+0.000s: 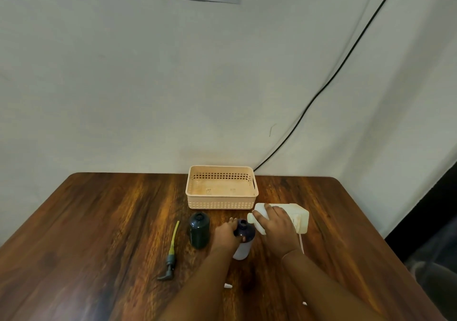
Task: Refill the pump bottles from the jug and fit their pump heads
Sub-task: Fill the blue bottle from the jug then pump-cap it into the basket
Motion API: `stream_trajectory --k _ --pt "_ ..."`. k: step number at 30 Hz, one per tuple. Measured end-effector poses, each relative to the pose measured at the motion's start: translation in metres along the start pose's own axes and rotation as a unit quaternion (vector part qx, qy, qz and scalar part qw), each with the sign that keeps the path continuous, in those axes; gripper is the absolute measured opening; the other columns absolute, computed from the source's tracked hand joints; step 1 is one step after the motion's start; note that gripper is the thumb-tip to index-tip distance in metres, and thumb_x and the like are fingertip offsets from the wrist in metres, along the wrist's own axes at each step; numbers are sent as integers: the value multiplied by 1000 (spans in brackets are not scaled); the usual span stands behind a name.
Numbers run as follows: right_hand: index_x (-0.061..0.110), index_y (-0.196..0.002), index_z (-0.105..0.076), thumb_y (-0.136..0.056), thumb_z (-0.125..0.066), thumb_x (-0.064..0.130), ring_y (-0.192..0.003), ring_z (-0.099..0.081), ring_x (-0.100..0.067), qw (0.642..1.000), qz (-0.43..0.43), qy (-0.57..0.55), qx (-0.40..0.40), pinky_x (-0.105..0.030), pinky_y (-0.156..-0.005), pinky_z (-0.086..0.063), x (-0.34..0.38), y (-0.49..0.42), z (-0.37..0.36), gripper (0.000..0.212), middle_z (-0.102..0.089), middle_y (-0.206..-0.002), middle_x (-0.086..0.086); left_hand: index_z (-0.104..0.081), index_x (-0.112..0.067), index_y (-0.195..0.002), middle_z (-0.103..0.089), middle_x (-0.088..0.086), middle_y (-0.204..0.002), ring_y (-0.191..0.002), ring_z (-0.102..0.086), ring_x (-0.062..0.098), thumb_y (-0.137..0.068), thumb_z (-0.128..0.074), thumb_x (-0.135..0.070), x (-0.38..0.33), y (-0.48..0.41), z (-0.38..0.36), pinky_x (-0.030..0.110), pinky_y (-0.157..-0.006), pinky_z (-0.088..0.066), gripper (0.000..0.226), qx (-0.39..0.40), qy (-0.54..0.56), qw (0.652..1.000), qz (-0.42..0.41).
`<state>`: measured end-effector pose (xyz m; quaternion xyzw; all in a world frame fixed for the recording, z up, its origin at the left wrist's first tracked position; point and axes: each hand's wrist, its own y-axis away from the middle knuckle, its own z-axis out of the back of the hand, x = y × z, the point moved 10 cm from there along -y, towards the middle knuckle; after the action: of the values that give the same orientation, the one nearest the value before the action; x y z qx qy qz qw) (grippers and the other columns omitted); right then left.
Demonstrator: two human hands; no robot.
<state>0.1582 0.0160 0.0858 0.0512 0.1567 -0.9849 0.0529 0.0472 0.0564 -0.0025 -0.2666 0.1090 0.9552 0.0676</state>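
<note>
1. The left hand (226, 234) was wrapped around the shoulder of a dark pump bottle with a pale label (243, 240), which stood upright on the wooden table (99, 221) with its neck uncapped.
2. The right hand (275, 226) gripped a white jug (294, 215) from above; the jug was tipped to the left, its spout just beside and slightly above the open neck of the held bottle. Whether liquid was flowing could not be told.
3. A second dark bottle (199, 233) stood upright just left of the left hand, close to it but apart from the held bottle; its neck also carried no pump.
4. Further left, well clear of both bottles, a pump head (170, 259) lay flat on the table, its yellowish dip tube pointing away from the person and its dark nozzle end nearer them.
5. Behind the bottles, near the far edge of the table, sat a peach-coloured perforated basket (195, 200) with nothing visible inside; its near wall was close to the jug's top corner without clearly touching it.
6. A thin pale tube (302, 244) showed just right of the right wrist, partly hidden by the arm; what it belonged to could not be told.
7. A black cable (346, 56) ran down the pale wall (99, 73) to behind the basket's right corner.
8. Nothing lay between the jug's spout and the bottle neck.
</note>
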Motion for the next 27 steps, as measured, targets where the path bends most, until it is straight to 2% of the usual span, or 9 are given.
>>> stream_trajectory --k 17,24,27 --pt "28 -91 -74 -24 -94 39 -79 -72 -26 999 33 14 12 -36 -70 -58 9 -2 7 71 -75 -91 -5 -29 -17 -147 -42 4 -149 -133 -44 21 -91 -57 -24 0 2 -2 27 -110 -37 63 8 19 1000 1" --pt "29 -91 -74 -24 -93 43 -80 -72 -25 998 45 20 29 -35 -72 -58 10 -3 2 71 -75 -92 -5 -38 -16 -142 -50 5 -142 -128 -50 21 -94 -53 -23 1 2 -3 27 -107 -39 51 -2 14 1000 0" --pt "28 -90 -74 -24 -93 42 -80 -72 -25 998 47 23 30 -35 -72 -58 9 -3 2 71 -75 -91 -5 -36 -17 -144 -48 4 -144 -129 -49 22 -93 -54 -23 -3 5 -1 28 -108 -39 54 2 22 1000 -4"
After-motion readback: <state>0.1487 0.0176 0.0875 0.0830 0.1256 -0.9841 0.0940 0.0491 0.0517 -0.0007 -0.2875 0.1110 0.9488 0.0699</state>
